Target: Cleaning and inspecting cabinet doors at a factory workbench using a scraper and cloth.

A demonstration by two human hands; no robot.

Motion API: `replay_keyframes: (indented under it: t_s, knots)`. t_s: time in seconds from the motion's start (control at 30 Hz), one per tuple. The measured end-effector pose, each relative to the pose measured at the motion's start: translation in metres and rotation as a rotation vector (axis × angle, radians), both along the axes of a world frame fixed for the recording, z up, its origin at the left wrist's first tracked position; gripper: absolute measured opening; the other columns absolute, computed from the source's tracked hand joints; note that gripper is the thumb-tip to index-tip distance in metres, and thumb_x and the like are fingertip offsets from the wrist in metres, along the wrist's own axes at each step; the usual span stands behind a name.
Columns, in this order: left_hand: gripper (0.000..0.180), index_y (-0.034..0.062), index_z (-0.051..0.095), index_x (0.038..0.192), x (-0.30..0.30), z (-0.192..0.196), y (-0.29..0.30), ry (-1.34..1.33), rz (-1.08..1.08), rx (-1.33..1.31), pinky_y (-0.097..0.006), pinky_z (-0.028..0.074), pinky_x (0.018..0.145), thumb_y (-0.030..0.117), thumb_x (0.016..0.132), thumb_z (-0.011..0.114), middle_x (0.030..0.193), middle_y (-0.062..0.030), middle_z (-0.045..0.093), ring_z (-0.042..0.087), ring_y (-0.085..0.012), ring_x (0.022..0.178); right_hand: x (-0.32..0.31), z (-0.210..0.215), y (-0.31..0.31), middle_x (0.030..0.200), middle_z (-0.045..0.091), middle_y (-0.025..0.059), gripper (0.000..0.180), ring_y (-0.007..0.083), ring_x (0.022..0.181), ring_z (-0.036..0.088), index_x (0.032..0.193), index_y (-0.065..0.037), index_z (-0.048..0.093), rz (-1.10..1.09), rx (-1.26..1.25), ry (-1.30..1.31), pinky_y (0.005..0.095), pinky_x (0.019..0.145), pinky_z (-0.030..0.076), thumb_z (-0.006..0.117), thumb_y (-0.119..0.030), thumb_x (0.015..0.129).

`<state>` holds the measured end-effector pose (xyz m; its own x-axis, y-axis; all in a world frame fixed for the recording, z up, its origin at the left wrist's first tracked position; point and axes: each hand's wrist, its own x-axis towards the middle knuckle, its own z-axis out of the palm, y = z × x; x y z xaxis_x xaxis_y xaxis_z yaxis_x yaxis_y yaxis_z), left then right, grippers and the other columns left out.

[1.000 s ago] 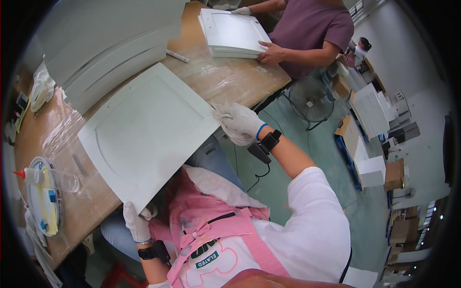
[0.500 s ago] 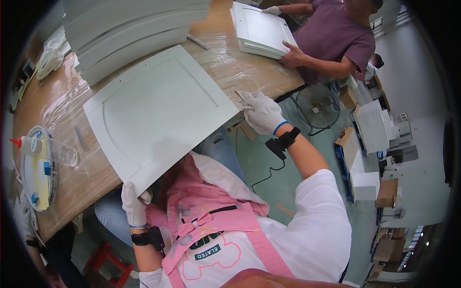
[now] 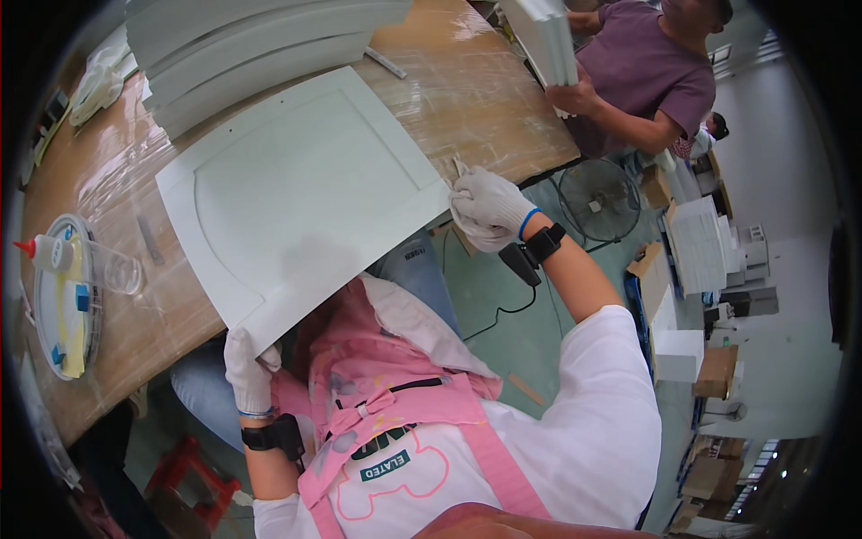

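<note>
A white cabinet door panel (image 3: pixel 301 193), with a raised frame and an arched recess, lies on the table and juts over its near edge. My left hand (image 3: pixel 250 366), in a white knit glove, grips the panel's near left corner, thumb on top. At the panel's right corner is my right hand (image 3: pixel 491 207), gloved too and closed round a thin beige folded piece (image 3: pixel 459 168); whether that is cloth or sandpaper I cannot tell. The glove hides most of it.
A tall stack of white panels (image 3: pixel 260 54) stands behind the door panel. On the left, a bottle with a red tip (image 3: pixel 54 253) lies across a round lid (image 3: pixel 45 314). A co-worker (image 3: pixel 642 76) holds several panels (image 3: pixel 543 40) across the table; a floor fan (image 3: pixel 597 205) stands right.
My right hand has shifted slightly and turned, staying by the panel's right corner. The left keeps its grip. The co-worker has lifted the panels from the table and tilted them upright.
</note>
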<state>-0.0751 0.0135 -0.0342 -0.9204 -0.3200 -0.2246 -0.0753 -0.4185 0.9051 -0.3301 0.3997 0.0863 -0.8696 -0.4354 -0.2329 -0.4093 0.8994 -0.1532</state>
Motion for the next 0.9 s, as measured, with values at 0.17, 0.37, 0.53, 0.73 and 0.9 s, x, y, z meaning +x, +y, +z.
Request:
replay_keyframes:
  t_s: [0.17, 0.37, 0.53, 0.73, 0.9]
  knots:
    - [0.055, -0.0034, 0.057, 0.109, 0.000, -0.001, -0.003, -0.013, -0.007, -0.009, -0.025, 0.028, 0.036, 0.049, 0.101, 0.043, 0.052, -0.0043, 0.049, 0.039, -0.0117, 0.038, -0.007, 0.000, 0.002, 0.103, 0.060, 0.0255, 0.034, 0.0428, 0.098, 0.059, 0.100, -0.007, 0.067, 0.029, -0.015, -0.059, 0.0474, 0.087, 0.048, 0.055, -0.038, 0.089]
    - [0.055, -0.0042, 0.056, 0.111, 0.001, -0.007, -0.003, 0.030, 0.004, 0.020, -0.025, 0.031, 0.035, 0.049, 0.099, 0.046, 0.055, -0.0061, 0.052, 0.041, -0.0121, 0.037, -0.004, 0.014, -0.010, 0.105, 0.059, 0.0231, 0.036, 0.0405, 0.101, 0.058, 0.102, -0.009, 0.067, -0.024, 0.033, -0.126, 0.0443, 0.089, 0.047, 0.058, -0.040, 0.088]
    - [0.057, -0.0051, 0.055, 0.115, 0.001, -0.007, -0.005, 0.020, -0.006, 0.088, -0.026, 0.032, 0.035, 0.049, 0.097, 0.049, 0.057, -0.0075, 0.054, 0.042, -0.0127, 0.038, -0.008, 0.008, -0.004, 0.107, 0.057, 0.0217, 0.037, 0.0392, 0.103, 0.057, 0.105, -0.009, 0.067, -0.024, 0.043, -0.144, 0.0427, 0.092, 0.046, 0.058, -0.040, 0.088]
    - [0.057, -0.0051, 0.055, 0.118, 0.003, -0.012, -0.008, -0.012, 0.000, 0.089, -0.026, 0.032, 0.034, 0.048, 0.097, 0.050, 0.062, -0.0083, 0.058, 0.043, -0.0132, 0.038, -0.012, 0.000, 0.008, 0.114, 0.056, 0.0194, 0.037, 0.0379, 0.107, 0.057, 0.108, -0.010, 0.066, -0.025, -0.027, -0.148, 0.0421, 0.094, 0.045, 0.059, -0.040, 0.088]
    - [0.058, -0.0050, 0.055, 0.120, 0.004, -0.012, -0.009, -0.016, 0.004, 0.100, -0.026, 0.033, 0.035, 0.047, 0.097, 0.050, 0.064, -0.0087, 0.059, 0.043, -0.0135, 0.038, -0.007, 0.010, -0.008, 0.117, 0.055, 0.0188, 0.039, 0.0375, 0.110, 0.056, 0.111, -0.010, 0.065, -0.059, 0.070, -0.148, 0.0415, 0.095, 0.045, 0.059, -0.040, 0.088]
